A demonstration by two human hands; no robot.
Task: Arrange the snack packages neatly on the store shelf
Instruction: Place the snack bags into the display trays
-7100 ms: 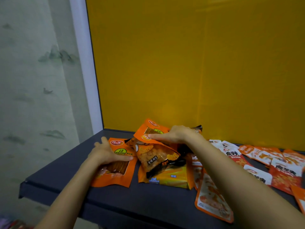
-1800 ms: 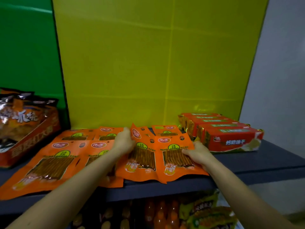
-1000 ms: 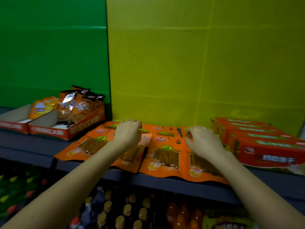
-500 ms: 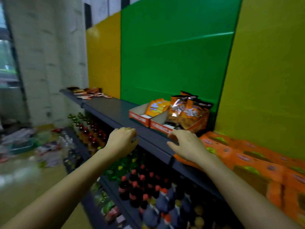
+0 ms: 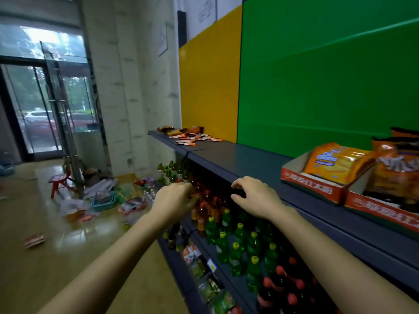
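Both hands (image 5: pixel 175 201) (image 5: pixel 255 197) are empty, fingers loosely curled, beside the shelf (image 5: pixel 238 159) edge. Your far pile (image 5: pixel 189 135) overhangs that edge; careless sweeping could drop packets.

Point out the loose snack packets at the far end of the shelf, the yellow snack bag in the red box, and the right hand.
loose snack packets (image 5: pixel 192 138), head view, middle of the scattered pile.
yellow snack bag (image 5: pixel 333 163), head view, front face.
right hand (image 5: pixel 255 197), head view, back of the hand.
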